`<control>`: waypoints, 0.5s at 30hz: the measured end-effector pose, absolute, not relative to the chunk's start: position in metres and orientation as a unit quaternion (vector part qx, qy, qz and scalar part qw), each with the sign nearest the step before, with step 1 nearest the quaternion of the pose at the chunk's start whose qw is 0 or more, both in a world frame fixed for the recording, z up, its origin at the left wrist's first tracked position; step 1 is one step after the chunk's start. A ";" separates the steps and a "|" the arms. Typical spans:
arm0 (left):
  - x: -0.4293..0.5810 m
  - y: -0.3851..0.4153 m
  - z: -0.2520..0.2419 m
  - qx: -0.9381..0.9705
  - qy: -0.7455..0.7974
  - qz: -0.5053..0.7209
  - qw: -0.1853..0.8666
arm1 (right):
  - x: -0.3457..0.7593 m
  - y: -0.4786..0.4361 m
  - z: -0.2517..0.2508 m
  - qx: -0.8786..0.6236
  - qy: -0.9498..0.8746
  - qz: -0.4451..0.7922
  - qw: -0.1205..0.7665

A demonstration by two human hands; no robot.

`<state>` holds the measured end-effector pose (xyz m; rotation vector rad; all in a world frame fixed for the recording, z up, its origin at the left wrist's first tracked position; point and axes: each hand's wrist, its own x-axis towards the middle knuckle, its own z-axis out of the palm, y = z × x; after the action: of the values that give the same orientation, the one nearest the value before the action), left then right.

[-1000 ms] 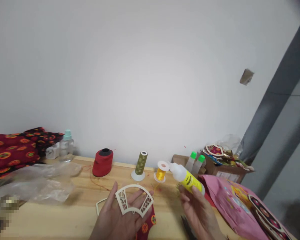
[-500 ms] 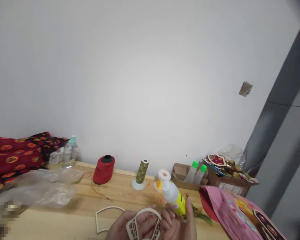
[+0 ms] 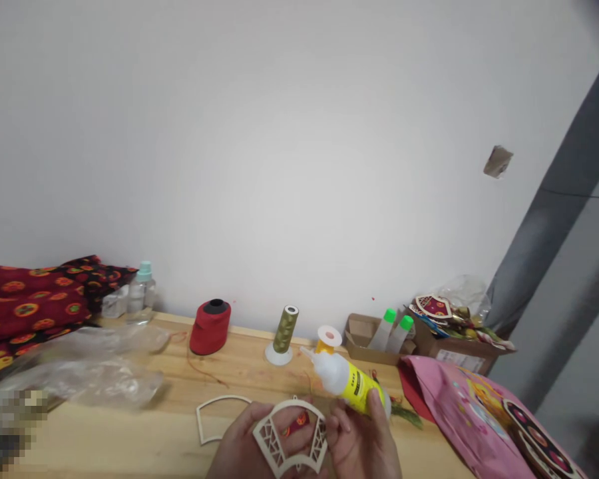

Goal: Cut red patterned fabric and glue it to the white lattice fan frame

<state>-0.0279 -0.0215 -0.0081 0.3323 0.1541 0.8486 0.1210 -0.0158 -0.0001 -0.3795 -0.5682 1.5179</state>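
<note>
My left hand (image 3: 244, 447) is at the bottom centre and holds a pale fan-shaped wooden frame (image 3: 290, 442) with lattice sides. A piece of red patterned cloth (image 3: 296, 422) shows through the frame's opening. My right hand (image 3: 362, 447) is closed round a yellow-labelled glue bottle (image 3: 347, 384), whose white nozzle points up and to the left, above the frame. A second wooden fan outline (image 3: 218, 417) lies flat on the wooden table (image 3: 130, 432) just left of my left hand.
Along the wall stand a red thread cone (image 3: 209, 326), an olive thread spool (image 3: 283, 332) and a small yellow spool (image 3: 325, 340). A cardboard box (image 3: 367, 340) holds two green-capped bottles. Crumpled clear plastic (image 3: 87, 372) and red patterned fabric (image 3: 24, 306) lie left; a pink bag (image 3: 474, 416) lies right.
The hands came together and dropped towards the bottom edge. The frame went from lying on my open left fingers to being gripped, and the glue bottle swung over beside it.
</note>
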 end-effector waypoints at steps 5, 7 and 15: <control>-0.030 -0.023 -0.004 0.143 0.058 0.446 0.881 | 0.128 -0.021 0.017 -0.134 -0.156 0.723 0.659; -0.032 -0.021 -0.004 0.146 0.071 0.449 0.879 | 0.130 -0.023 0.023 -0.141 -0.137 0.741 0.642; -0.029 -0.024 -0.002 0.122 0.114 0.464 0.870 | 0.112 -0.035 0.026 -0.246 -0.161 0.644 0.707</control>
<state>-0.0289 -0.0240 -0.0019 0.2553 0.2380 0.9714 0.1123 -0.0347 0.0257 -0.5467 -0.3576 1.4298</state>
